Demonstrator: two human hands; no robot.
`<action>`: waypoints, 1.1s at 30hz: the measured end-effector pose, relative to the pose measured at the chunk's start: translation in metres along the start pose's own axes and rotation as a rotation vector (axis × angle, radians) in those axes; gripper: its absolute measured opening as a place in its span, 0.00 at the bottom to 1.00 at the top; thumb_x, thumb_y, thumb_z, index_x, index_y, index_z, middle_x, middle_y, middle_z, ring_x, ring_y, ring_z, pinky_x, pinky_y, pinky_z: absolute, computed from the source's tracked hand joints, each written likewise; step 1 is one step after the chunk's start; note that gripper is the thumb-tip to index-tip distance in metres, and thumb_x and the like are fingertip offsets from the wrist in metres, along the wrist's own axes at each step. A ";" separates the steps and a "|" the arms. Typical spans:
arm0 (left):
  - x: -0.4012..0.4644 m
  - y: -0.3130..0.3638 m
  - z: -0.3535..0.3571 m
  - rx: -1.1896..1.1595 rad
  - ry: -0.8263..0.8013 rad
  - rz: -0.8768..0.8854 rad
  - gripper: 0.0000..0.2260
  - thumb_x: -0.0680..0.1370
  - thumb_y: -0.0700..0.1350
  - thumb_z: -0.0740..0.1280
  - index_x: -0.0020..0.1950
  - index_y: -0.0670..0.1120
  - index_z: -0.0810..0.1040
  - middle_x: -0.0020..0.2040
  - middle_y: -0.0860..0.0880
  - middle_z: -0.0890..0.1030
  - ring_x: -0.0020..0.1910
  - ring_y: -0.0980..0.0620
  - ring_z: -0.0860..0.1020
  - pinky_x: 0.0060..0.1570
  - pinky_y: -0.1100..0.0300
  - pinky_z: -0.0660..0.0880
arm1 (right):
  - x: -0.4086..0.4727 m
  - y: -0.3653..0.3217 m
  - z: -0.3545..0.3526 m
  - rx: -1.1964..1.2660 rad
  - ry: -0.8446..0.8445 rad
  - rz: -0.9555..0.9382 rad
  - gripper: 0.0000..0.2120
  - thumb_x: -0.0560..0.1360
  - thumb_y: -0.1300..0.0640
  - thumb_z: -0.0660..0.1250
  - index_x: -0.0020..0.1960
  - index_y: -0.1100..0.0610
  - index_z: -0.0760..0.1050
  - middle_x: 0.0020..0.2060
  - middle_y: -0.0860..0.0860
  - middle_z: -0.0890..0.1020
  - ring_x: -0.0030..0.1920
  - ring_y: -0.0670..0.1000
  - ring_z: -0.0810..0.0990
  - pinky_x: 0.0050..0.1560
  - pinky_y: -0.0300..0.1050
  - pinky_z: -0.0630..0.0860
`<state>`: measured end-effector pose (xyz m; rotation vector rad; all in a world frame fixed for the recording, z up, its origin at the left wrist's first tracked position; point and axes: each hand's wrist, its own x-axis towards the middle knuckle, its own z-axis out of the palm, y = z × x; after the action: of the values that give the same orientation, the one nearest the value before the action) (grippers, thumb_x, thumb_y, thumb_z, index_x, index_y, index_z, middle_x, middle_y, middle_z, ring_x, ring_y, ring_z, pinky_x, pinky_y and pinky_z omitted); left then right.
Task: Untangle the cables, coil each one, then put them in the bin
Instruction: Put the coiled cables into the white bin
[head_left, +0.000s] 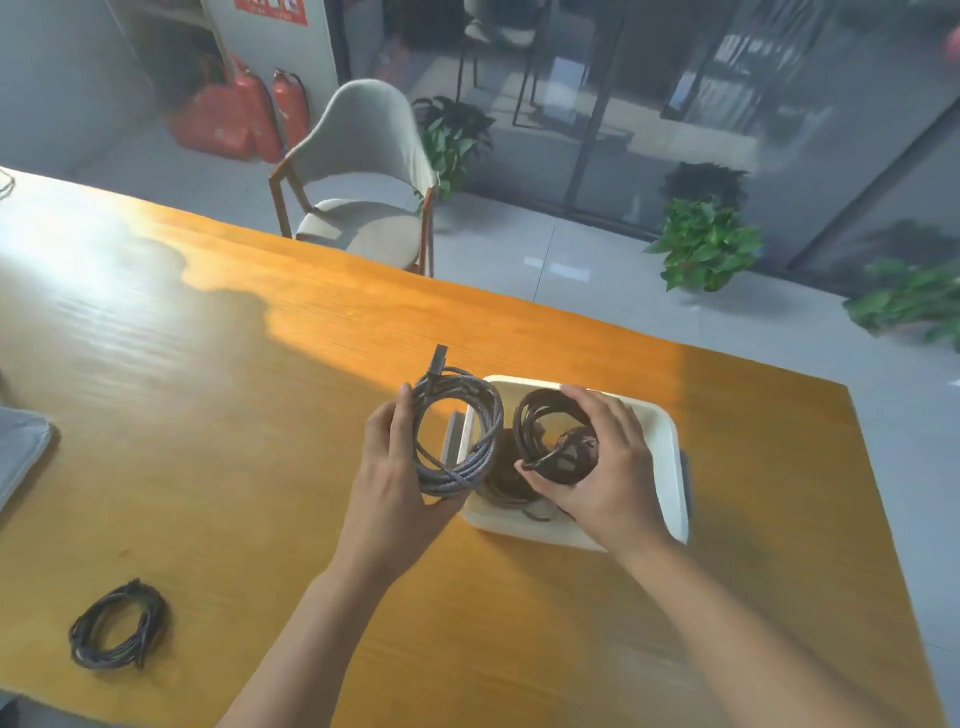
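Inside the white bin (670, 441) a further brownish coil (501, 475) lies mostly hidden under the hands, its plugs impossible to make out. The left hand (389, 467) has its grip clenched round a grey braided cable coil (460, 431), held upright just beside the bin's left wall, one plug sticking up. The right hand (608, 467) grasps a dark brown cable coil (558, 436) over the bin. A black cable coil (120, 623) lies well apart on the wooden counter (260, 441).

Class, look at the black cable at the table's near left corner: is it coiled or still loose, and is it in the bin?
Coiled, not in the bin: the black cable lies in loops on the table, untouched, far from the bin.
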<state>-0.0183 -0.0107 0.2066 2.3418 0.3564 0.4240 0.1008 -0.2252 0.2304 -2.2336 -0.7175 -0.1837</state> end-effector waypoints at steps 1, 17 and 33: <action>0.005 0.009 0.007 0.004 -0.018 0.016 0.55 0.69 0.48 0.81 0.85 0.46 0.48 0.76 0.46 0.62 0.74 0.44 0.69 0.63 0.64 0.67 | 0.003 0.009 -0.008 -0.023 0.025 0.012 0.40 0.64 0.46 0.85 0.72 0.53 0.74 0.64 0.48 0.77 0.65 0.44 0.71 0.70 0.31 0.64; 0.037 0.044 0.100 0.237 -0.287 -0.080 0.50 0.75 0.55 0.76 0.85 0.46 0.47 0.74 0.43 0.63 0.71 0.43 0.67 0.55 0.55 0.76 | 0.000 0.103 0.013 -0.325 -0.299 0.351 0.45 0.69 0.36 0.79 0.78 0.51 0.65 0.66 0.51 0.73 0.67 0.56 0.69 0.70 0.49 0.68; 0.042 0.044 0.119 0.248 -0.434 -0.275 0.46 0.80 0.71 0.53 0.84 0.42 0.37 0.85 0.44 0.40 0.84 0.47 0.41 0.80 0.53 0.48 | 0.013 0.109 0.011 -0.359 -0.663 0.337 0.46 0.76 0.24 0.53 0.84 0.51 0.48 0.80 0.51 0.59 0.80 0.55 0.56 0.80 0.55 0.53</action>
<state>0.0731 -0.0980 0.1637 2.4912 0.5318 -0.2731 0.1706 -0.2717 0.1581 -2.7435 -0.6588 0.6729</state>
